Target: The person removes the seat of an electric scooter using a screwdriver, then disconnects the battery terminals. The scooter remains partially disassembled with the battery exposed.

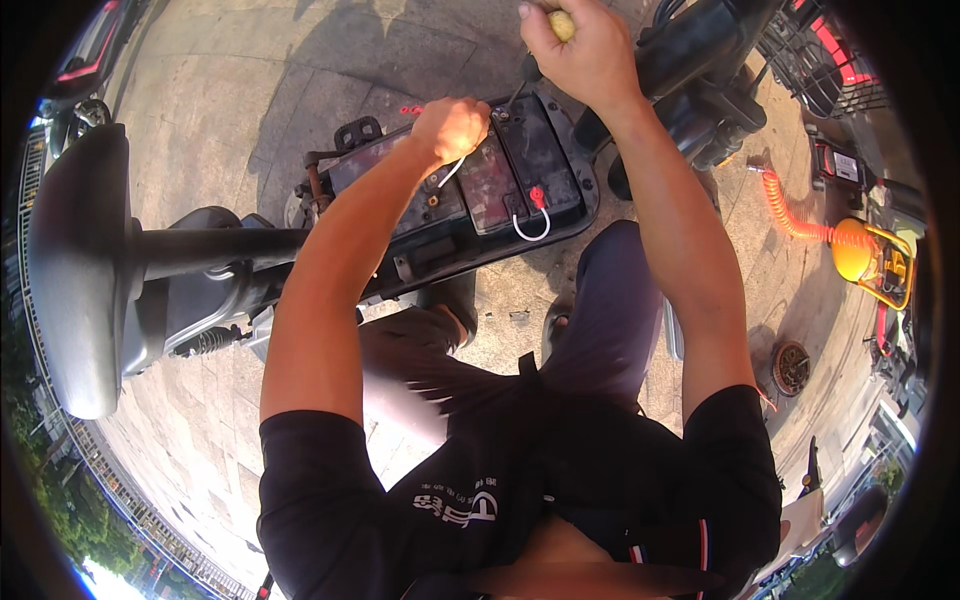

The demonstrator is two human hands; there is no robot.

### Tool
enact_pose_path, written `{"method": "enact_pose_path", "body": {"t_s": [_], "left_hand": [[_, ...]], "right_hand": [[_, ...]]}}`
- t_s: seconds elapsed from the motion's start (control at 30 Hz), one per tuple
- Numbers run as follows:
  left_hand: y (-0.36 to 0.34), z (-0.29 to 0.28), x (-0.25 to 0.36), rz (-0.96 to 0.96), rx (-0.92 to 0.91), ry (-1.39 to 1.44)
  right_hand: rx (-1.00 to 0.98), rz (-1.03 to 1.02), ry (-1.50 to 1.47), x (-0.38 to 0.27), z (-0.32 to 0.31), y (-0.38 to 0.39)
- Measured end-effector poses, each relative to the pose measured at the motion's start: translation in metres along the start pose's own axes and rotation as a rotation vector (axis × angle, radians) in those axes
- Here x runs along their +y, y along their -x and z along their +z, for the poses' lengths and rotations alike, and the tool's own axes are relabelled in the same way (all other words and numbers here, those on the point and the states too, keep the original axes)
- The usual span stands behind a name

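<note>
In the open floor tray of the scooter (215, 265), top centre of the view: the battery pack (480, 185), dark cases with reddish tops, sitting side by side, long axis running left to right. I count two blocks clearly; whether there is a third I cannot tell, the forearm covers it. One white jumper wire (530, 230) loops at the near edge of the pack, just below a red terminal cap (537, 195). A second white wire (452, 172) runs out from under the left hand.

Left hand (450, 128) is curled closed, pinching that wire at the top of the pack, a red lead (411, 110) poking out beside the knuckles. Right hand (580, 50) is fisted around a yellow tool handle (562, 24), its dark shaft (517, 92) angled down to the pack's far edge.

Edges: the tray rim hugs the pack tightly on the near and right sides. Seat (80, 270) stands tipped up, well left. Paved ground (240, 80) open beyond the tray. One orange coiled hose (790, 215) leads to one yellow machine (870, 255), well right.
</note>
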State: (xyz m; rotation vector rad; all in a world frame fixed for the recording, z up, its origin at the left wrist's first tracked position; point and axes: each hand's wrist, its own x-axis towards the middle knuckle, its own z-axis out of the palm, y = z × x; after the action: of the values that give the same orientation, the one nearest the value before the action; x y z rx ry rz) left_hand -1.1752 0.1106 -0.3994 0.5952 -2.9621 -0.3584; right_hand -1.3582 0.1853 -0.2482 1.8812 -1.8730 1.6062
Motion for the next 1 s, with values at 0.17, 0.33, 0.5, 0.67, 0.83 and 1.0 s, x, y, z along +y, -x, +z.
{"method": "enact_pose_path", "body": {"t_s": [0.17,0.33,0.5,0.67,0.83,1.0], "left_hand": [[-0.002,0.002,0.005,-0.019,-0.056,-0.056],[-0.001,0.002,0.002,-0.020,0.021,0.015],[0.003,0.003,-0.008,-0.257,0.049,0.323],[0.005,0.002,-0.017,-0.458,-0.123,0.667],[-0.006,-0.006,-0.013,-0.451,-0.182,0.515],[-0.003,-0.005,0.005,-0.156,-0.070,0.041]], "right_hand": [[0.000,0.004,0.006,-0.003,-0.004,0.000],[-0.009,0.001,0.017,-0.002,-0.007,0.000],[-0.012,0.040,0.027,0.003,-0.010,0.002],[-0.010,0.069,0.033,0.005,-0.005,0.003],[-0.007,0.060,-0.020,0.003,0.002,0.003],[-0.031,0.067,-0.007,-0.001,0.004,0.000]]}}
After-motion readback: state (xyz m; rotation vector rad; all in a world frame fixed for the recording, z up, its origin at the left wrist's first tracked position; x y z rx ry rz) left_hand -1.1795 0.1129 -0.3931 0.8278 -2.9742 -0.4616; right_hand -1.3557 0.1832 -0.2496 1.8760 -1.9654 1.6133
